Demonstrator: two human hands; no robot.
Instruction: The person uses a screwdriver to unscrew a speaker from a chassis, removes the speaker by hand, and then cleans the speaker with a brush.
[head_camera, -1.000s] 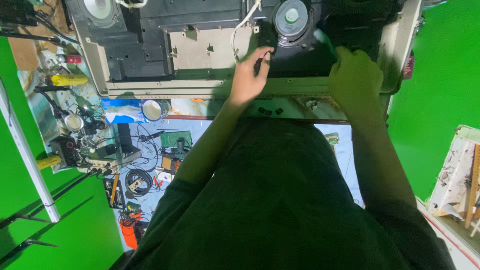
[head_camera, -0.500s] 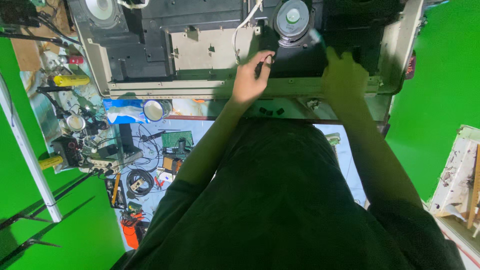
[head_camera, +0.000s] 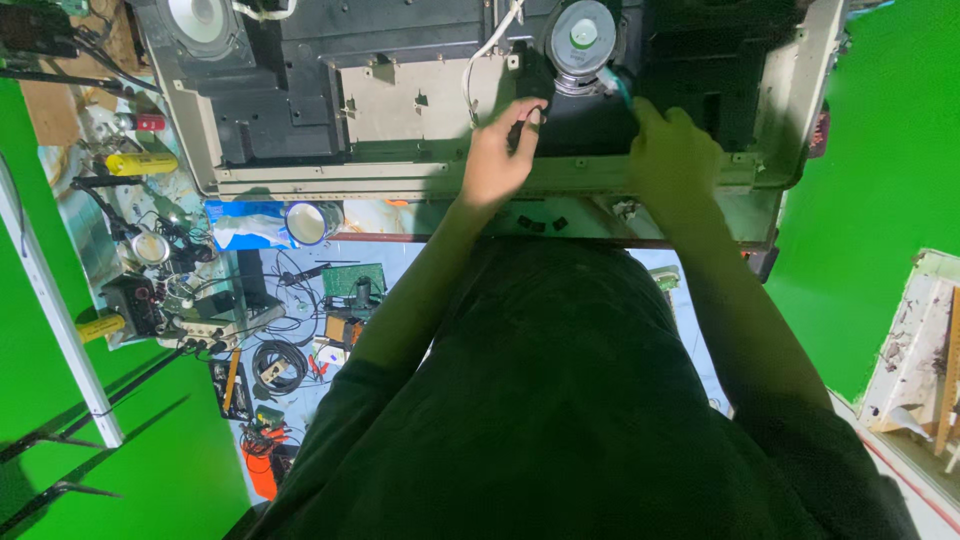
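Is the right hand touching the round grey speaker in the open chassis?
Cannot tell. In the head view the right hand sits just below the round grey speaker, but shadow hides whether its fingertips meet the rim.

Person in a dark short-sleeved shirt, bare arms and hands

The shirt (head_camera: 570, 420) is a dark, plain fabric with no print or markings showing, and it fills the lower middle of the view. Its sleeves end near the elbows, so both forearms are uncovered. The left hand (head_camera: 500, 155) and right hand (head_camera: 675, 150) are bare: no gloves. No watch, ring or band shows on either wrist. Faint creases run across the cloth.
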